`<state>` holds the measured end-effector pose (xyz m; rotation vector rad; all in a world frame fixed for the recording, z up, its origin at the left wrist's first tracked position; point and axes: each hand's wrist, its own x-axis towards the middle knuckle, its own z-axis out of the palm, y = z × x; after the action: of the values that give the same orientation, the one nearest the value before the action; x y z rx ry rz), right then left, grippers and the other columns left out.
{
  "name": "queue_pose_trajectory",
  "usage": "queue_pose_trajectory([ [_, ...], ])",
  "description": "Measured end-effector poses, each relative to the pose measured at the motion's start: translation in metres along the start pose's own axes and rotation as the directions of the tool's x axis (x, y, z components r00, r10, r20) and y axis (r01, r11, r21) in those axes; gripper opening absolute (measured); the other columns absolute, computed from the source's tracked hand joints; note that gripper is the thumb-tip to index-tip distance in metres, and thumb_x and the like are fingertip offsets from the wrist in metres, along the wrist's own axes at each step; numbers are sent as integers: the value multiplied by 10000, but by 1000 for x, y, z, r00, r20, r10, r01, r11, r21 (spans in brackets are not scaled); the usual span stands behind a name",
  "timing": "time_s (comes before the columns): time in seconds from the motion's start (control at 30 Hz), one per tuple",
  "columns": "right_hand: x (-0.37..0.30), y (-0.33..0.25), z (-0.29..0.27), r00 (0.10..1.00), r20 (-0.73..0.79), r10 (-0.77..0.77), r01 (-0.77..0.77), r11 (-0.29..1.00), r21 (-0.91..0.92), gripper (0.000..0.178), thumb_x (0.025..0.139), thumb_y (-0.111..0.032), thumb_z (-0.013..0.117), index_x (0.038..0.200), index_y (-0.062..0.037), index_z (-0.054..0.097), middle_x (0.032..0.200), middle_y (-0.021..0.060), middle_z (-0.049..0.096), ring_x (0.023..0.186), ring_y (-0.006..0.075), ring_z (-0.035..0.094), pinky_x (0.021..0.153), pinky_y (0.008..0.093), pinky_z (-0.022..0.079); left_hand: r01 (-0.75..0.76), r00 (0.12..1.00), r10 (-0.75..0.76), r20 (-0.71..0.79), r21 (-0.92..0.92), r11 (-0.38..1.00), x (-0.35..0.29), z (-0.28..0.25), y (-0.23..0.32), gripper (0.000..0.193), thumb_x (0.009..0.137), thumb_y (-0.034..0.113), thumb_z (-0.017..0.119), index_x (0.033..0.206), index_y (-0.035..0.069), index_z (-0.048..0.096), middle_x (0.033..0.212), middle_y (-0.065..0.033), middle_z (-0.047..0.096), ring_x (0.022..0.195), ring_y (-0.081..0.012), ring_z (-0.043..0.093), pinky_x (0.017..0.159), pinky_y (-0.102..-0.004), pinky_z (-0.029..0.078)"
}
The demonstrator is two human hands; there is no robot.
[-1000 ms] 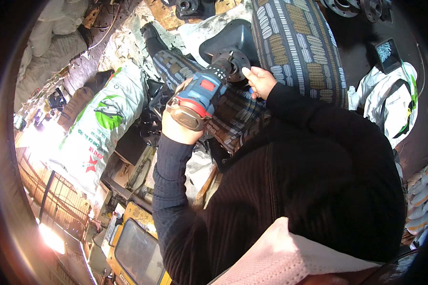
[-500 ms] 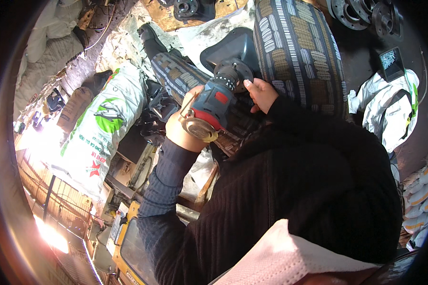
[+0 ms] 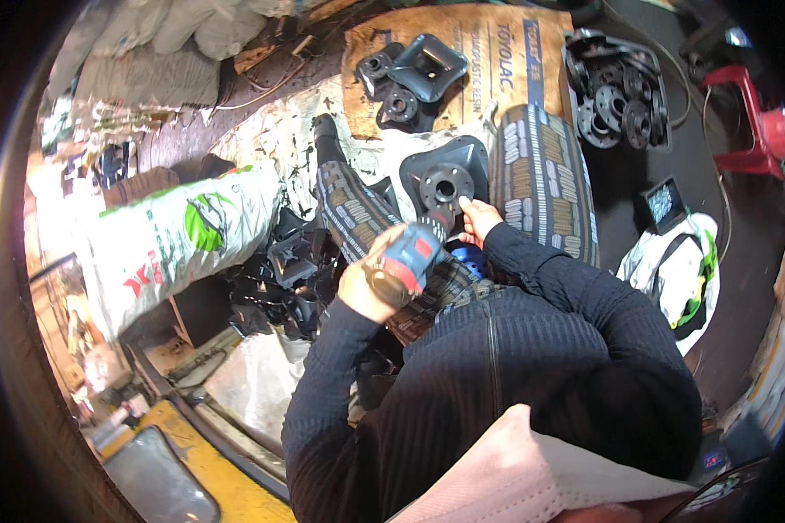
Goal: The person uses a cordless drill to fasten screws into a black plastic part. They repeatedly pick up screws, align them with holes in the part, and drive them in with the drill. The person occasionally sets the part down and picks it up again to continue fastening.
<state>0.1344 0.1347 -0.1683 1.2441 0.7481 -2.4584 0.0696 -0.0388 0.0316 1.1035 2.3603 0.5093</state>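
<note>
My left hand (image 3: 364,286) is closed around a blue-grey and red cordless drill (image 3: 412,251). The drill's chuck points away from me, at the near edge of a round black flange (image 3: 431,193) with a central hole and bolt holes. This flange is on a black square-rimmed part (image 3: 469,157) that sits between my legs on white sheeting. My right hand (image 3: 483,221) is beside the flange's near right edge, thumb and fingers pinched together. Whatever is between those fingertips is too small to make out.
Beyond lie more black parts (image 3: 427,68) on brown paper sacking (image 3: 488,52). A bin of black flanges (image 3: 615,100), a small tray of screws (image 3: 665,206) and a white bag (image 3: 667,270) are at right, with a red stool (image 3: 759,126). A white-green sack (image 3: 183,235) and black pieces (image 3: 292,261) lie left.
The view has shifted, showing more of the far floor. The drill has drawn back from the flange, whose face and central hole now show. My right hand remains at the flange's edge.
</note>
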Motion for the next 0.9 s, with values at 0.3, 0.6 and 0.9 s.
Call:
queue_pose_trajectory([
  [0.3, 117, -107, 93, 901, 119, -418, 432, 836, -338, 372, 844, -396, 621, 714, -69, 502, 554, 12, 407, 413, 157, 420, 383, 338, 470, 201, 976, -167, 136, -296, 934, -96, 73, -19, 794, 687, 222, 700, 1386, 116, 336, 1249, -207, 494, 1020, -366, 552, 883, -390, 446],
  [0.6, 253, -139, 171, 987, 34, -159, 160, 917, -366, 192, 901, -228, 561, 1077, -158, 590, 668, -16, 396, 482, 128, 408, 508, 263, 508, 538, 524, -781, -338, -579, 612, -144, 71, -207, 476, 794, 222, 653, 1229, 83, 520, 1061, -121, 632, 871, -198, 635, 703, -325, 515],
  [0.9, 138, -113, 113, 933, 351, -81, 326, 601, -729, 348, 906, -108, 461, 1246, -141, 533, 596, -80, 224, 479, 41, 251, 498, 204, 302, 819, 572, -820, -20, 67, 570, -80, 146, -345, 551, 775, 361, 659, 1287, 256, 483, 1241, -51, 538, 1154, -303, 465, 953, -443, 393],
])
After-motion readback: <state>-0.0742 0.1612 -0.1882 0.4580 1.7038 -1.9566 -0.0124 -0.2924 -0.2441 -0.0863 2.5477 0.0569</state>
